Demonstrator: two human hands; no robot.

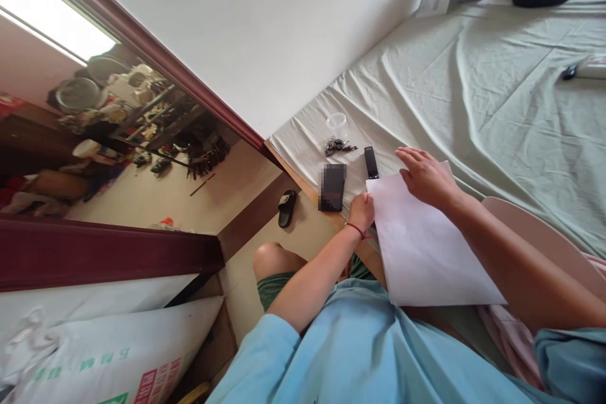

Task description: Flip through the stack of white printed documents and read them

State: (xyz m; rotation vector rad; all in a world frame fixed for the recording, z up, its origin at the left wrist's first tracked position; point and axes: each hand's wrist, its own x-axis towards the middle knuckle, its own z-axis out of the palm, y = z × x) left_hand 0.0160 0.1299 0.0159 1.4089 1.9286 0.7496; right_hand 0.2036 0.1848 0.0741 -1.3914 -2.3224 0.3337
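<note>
A white sheet of paper (428,252) lies across the bed's edge and reaches over my lap; whether it is one sheet or several I cannot tell. My left hand (362,210), with a red string at the wrist, is closed on the paper's upper left edge. My right hand (428,173) is spread over the paper's top edge, its fingers stretched past it and slightly apart. Just beyond the paper's corner is a narrow black object (372,163), shaped like a small stapler. To its left lies a dark, phone-like slab (335,188), partly blurred out.
A tangled dark cable (339,146) and a clear round lid (336,120) lie on the green bedsheet (421,88). A pink rounded panel (534,227) is beside my right forearm. A black slipper (286,208) sits on the floor, and white sacks (118,341) stand at lower left.
</note>
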